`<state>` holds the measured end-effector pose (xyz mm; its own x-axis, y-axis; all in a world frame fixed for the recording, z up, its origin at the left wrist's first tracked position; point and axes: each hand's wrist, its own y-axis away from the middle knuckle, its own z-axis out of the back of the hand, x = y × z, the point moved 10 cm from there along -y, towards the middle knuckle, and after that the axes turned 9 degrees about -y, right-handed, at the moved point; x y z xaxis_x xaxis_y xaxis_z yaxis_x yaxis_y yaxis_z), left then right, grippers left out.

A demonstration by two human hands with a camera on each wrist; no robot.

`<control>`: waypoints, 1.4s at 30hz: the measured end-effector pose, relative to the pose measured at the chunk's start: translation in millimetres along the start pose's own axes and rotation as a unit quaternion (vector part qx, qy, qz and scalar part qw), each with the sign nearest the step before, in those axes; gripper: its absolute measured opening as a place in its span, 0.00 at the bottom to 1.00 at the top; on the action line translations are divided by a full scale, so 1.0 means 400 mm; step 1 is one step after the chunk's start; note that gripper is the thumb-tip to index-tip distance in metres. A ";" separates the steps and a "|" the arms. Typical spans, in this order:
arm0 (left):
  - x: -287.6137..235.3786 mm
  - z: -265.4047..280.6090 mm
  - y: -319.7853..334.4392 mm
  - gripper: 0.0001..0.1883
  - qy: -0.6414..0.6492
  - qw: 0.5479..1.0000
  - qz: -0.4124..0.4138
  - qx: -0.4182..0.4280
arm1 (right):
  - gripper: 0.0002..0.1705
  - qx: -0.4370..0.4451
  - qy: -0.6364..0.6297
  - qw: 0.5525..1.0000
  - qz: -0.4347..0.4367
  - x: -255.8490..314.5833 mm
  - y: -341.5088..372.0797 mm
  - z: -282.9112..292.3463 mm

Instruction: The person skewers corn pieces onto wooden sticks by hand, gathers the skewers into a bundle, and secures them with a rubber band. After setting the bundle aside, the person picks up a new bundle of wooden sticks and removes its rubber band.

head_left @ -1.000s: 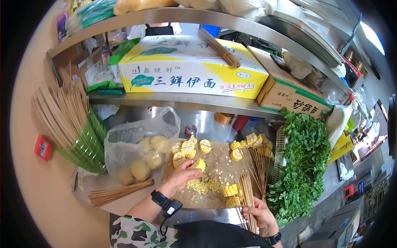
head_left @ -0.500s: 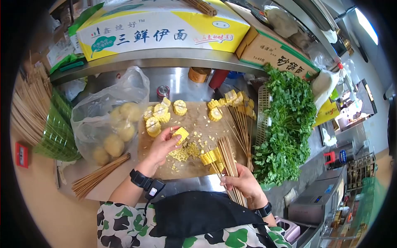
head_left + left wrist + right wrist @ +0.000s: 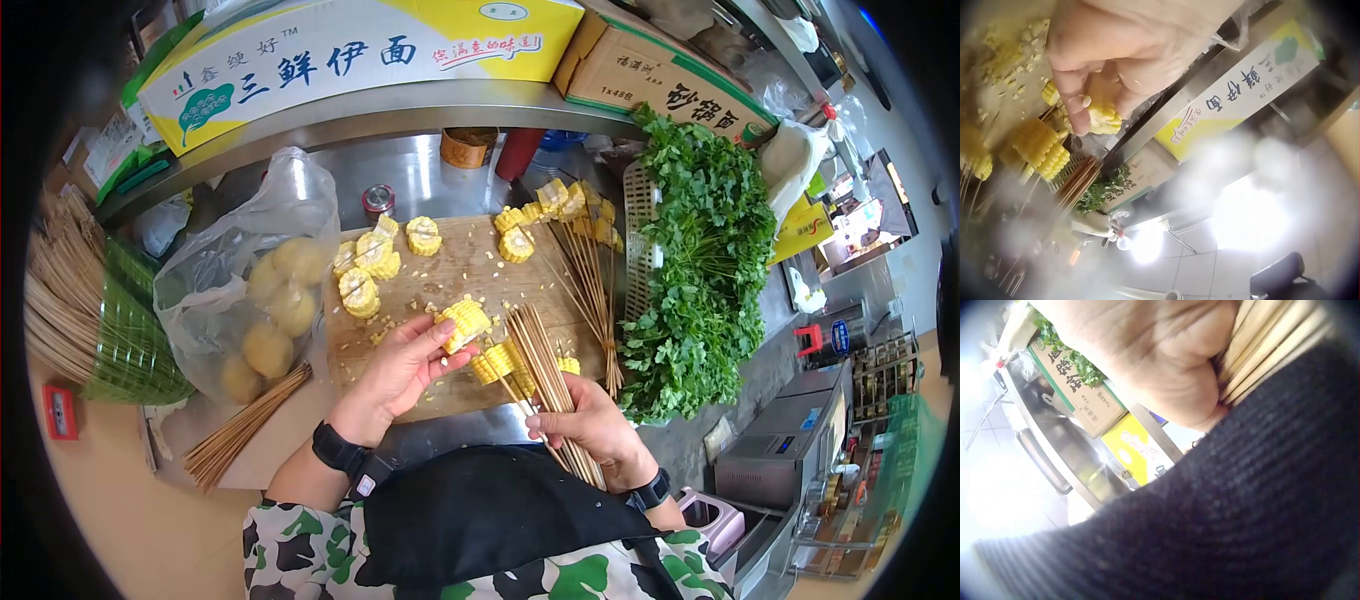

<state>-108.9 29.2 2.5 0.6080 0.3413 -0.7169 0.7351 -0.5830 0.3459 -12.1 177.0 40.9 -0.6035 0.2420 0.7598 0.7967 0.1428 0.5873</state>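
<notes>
In the head view the left hand (image 3: 398, 372) pinches a yellow corn piece (image 3: 465, 322) between thumb and fingers, over the cutting board (image 3: 455, 250). The left wrist view shows the same hand (image 3: 1116, 47) from close by, its fingertips on the corn piece (image 3: 1104, 106). Wooden skewers (image 3: 545, 370) lie in the grip of the right hand (image 3: 598, 430); corn pieces (image 3: 492, 362) sit at the upper ends of some of them, just right of the left hand's piece. In the right wrist view the right hand (image 3: 1154, 350) is against the skewers (image 3: 1266, 344), its fingertips hidden.
Corn pieces (image 3: 376, 255) and loose kernels lie on the board. Skewered corn (image 3: 575, 205) rests at its upper right. A bag of potatoes (image 3: 268, 345) and a skewer bundle (image 3: 245, 425) are left; leafy greens (image 3: 700, 260) in a white basket (image 3: 641, 240) are right. Boxes (image 3: 350, 60) stand on the shelf.
The left hand has moved with its corn piece closer to the skewered corn, and the piece has turned in its fingers. The right hand keeps its hold on the skewers. The head view has tilted downward.
</notes>
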 end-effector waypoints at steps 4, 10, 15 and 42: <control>-0.018 -0.025 0.014 0.15 -0.061 0.997 -0.033 -0.018 | 0.16 0.019 -0.017 1.000 0.005 0.007 0.002 -0.008; -0.022 -0.020 0.031 0.14 -0.033 0.996 -0.078 -0.040 | 0.14 0.037 -0.008 0.999 0.007 -0.015 -0.005 0.001; 0.041 0.038 0.033 0.12 0.039 0.996 -0.046 -0.064 | 0.14 0.002 -0.036 0.999 -0.020 -0.020 -0.002 0.010; 0.155 0.084 -0.020 0.15 0.179 0.984 0.019 -0.012 | 0.12 0.001 -0.032 0.999 -0.036 -0.006 -0.044 0.003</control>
<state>-87.4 30.2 -65.0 0.6982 0.5602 -0.4457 0.7145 -0.5838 0.3854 -24.6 175.0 28.5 -0.6561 0.2915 0.6961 0.7512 0.1634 0.6396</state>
